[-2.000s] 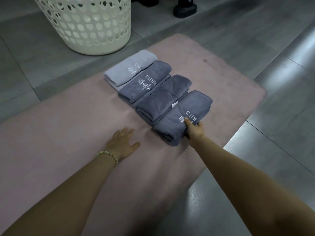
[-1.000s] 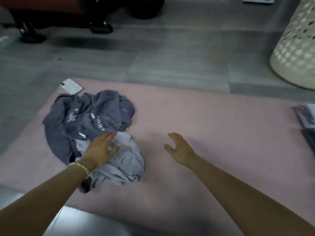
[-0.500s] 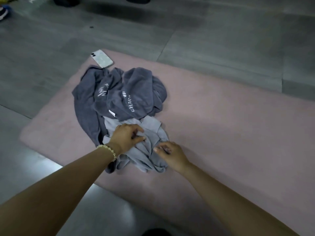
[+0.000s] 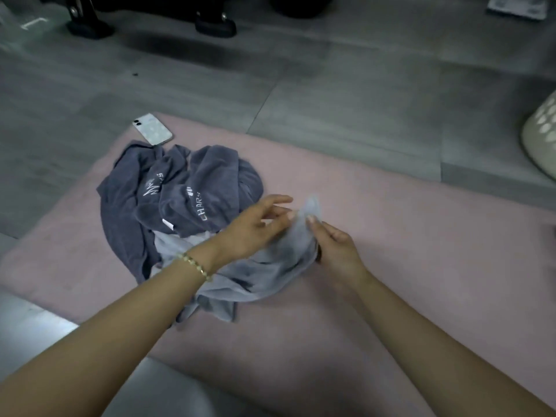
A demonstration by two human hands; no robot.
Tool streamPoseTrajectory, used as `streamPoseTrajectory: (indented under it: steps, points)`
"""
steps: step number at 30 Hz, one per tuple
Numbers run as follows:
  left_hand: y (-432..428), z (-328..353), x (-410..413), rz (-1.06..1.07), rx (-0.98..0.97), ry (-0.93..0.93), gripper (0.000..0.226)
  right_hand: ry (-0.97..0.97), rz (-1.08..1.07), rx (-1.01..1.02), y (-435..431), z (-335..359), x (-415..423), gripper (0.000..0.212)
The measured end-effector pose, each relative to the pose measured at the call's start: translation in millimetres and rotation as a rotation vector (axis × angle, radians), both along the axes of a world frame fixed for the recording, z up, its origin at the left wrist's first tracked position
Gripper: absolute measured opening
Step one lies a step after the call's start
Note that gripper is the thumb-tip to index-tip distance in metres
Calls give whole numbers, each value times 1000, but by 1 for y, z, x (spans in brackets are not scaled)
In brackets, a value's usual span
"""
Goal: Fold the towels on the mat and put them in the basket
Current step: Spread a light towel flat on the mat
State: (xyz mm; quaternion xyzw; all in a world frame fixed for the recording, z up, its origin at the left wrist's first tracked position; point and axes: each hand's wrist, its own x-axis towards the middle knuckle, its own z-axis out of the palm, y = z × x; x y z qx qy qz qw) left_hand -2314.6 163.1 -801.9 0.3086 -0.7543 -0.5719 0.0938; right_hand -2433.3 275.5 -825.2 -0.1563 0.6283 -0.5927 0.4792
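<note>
Most of the view is taken up by the pink mat, which lies on a grey tiled floor. Only a sliver of the pale perforated basket shows at the far right edge, well apart from the cloth. On the left part of the mat lies a crumpled heap of dark towels with white lettering, unfolded and tangled together. The light grey towel trails out from under its near side, towards the middle of the mat, with one corner lifted.

The right hand pinches that raised corner between thumb and fingers. The left hand is just beside it, thumb against the same edge; it appears to pinch it too, with its upper fingers stretched out straight.

This towel looks light, limp and thin, so it should hang and sag rather than hold a shape. Taking it by two neighbouring corners and pulling the edge taut should let it shake out flat. Part of it is touching the dark heap and may drag that cloth along. It is neither fragile nor slippery, so a fingertip pinch is probably enough.

A phone sits at the far left corner of the mat, touching the dark heap. A bead bracelet circles the left wrist.
</note>
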Motion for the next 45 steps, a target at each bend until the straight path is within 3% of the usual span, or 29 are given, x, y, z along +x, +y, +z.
streamPoseTrajectory:
  steps: [3,5,8,11,13,15,17,19,21,24,29,31,36,41,43,45]
  points:
    - [37,16,-30,-96,-234,27,69,-100,-131,-31,18,48,-38,30]
    - [57,35,-52,-81,-326,101,78,-122,-214,-69,32,82,-57,30]
    - [86,77,-79,-18,-525,179,72,-137,-298,-172,55,137,-74,27]
    - [109,124,-94,5,-648,114,53,-102,-398,-232,82,193,-89,23]
    - [120,159,-100,-77,-588,123,37,-38,-463,-192,104,225,-97,21]
    - [130,197,-106,-163,-494,256,26,68,-455,-88,127,251,-102,21]
    - [138,236,-113,-192,-426,379,12,123,-398,-42,151,278,-105,36]
    - [146,276,-117,-195,-387,460,11,41,-285,-111,172,308,-102,56]
    - [157,319,-118,-195,-358,543,10,-28,-146,-161,188,337,-94,63]
    - [174,380,-118,-158,-344,630,26,-26,-5,-179,207,375,-81,76]
    - [186,455,-117,-86,-449,646,49,198,-35,-340,229,444,-62,35]
    - [191,480,-111,-69,-477,619,51,296,-74,-383,231,471,-56,32]
    - [200,541,-92,31,-279,622,40,519,-190,-394,224,533,-40,28]
    - [175,576,-69,178,-222,685,33,640,104,-225,210,569,-18,39]
    - [154,588,-54,264,-245,706,34,680,199,-178,196,571,-10,32]
    - [131,598,-39,368,-260,724,36,614,222,-258,179,569,-1,20]
